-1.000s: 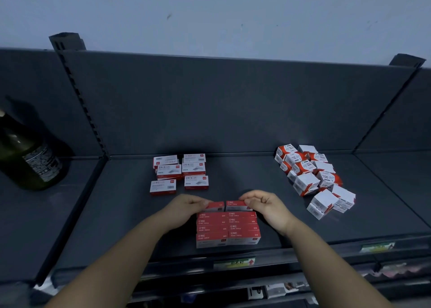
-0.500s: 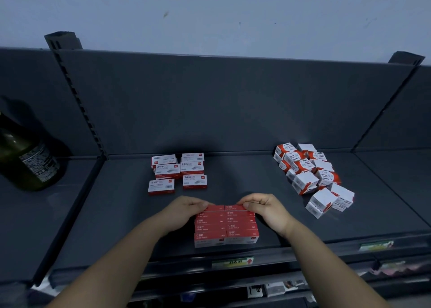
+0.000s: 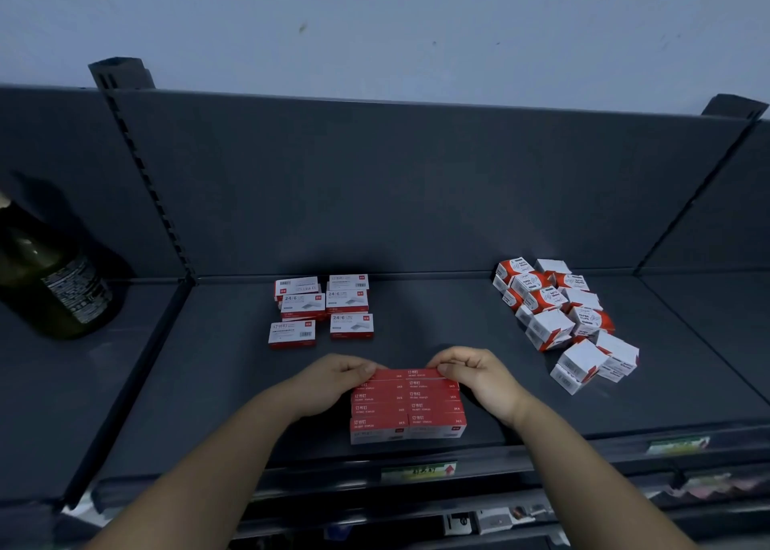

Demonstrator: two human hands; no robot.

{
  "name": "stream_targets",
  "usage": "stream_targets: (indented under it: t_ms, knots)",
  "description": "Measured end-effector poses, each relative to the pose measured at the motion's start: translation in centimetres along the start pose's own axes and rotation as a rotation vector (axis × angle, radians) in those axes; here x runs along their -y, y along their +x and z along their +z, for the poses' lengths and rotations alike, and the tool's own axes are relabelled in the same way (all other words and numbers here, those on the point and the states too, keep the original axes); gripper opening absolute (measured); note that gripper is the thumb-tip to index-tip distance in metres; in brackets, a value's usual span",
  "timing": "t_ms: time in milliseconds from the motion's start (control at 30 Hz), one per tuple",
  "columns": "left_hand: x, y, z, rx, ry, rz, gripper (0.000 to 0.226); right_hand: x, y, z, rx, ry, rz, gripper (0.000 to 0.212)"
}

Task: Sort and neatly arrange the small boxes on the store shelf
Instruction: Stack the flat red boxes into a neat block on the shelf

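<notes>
The shelf (image 3: 433, 324) held three lots of small boxes, and one dark bottle (image 3: 54, 282) stood on the next section to the left. Nearest me, close to the front edge, sat the red staple boxes (image 3: 408, 408), packed flat in 2 cols, approx 5 rows each, so abt 10 tops showing. I couldn't tell if there was a layer beneath. My left hand (image 3: 333, 383) and right hand (image 3: 479, 376) were at the far end of that block, fingers curled, each pinching an outer corner of the farthest row, thumbs tucked twd the middle. Farther back and a bit left lay the white-topped boxes (image 3: 321, 307), 6 tops visible in 2 cols, some stacked. Far right was a loose heap of paper clip boxes (image 3: 558, 312), roughly 14, tipped every which way, well apart from my hands. One price tag (image 3: 418, 470) sat on the front rail below the red block.
</notes>
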State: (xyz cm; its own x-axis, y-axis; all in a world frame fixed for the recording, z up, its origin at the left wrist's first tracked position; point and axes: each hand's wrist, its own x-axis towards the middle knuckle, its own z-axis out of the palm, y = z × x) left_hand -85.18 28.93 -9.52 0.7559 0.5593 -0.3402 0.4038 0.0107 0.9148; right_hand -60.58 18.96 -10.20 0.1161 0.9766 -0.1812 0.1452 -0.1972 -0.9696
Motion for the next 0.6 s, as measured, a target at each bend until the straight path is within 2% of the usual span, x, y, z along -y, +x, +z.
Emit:
stream_targets:
  t_ms: [167, 367, 467, 533, 600]
  knots:
    - [-0.2, 0.1, 0.0, 0.014, 0.025, -0.001, 0.032, 0.3, 0.0, 0.4, 0.02, -0.075, 0.023, 0.025]
    - [-0.1, 0.1, -0.1, -0.015, 0.021, -0.003, 0.031, 0.7, 0.1, 0.3, 0.003, -0.025, 0.05, 0.023]
    - [0.0, -0.1, -0.2, -0.237, -0.027, 0.077, 0.021, 1.3, 1.0, 0.0, -0.032, 0.017, 0.116, 0.023]
    - [0.7, -0.6, -0.9, -0.524, -0.05, 0.154, 0.017, 2.2, 2.0, 0.0, -0.056, -0.028, 0.206, 0.026]
    - [1.4, -1.4, -2.0, -0.777, -0.058, 0.156, 0.017, 3.3, 3.2, 0.2, -0.052, -0.159, 0.291, 0.025]
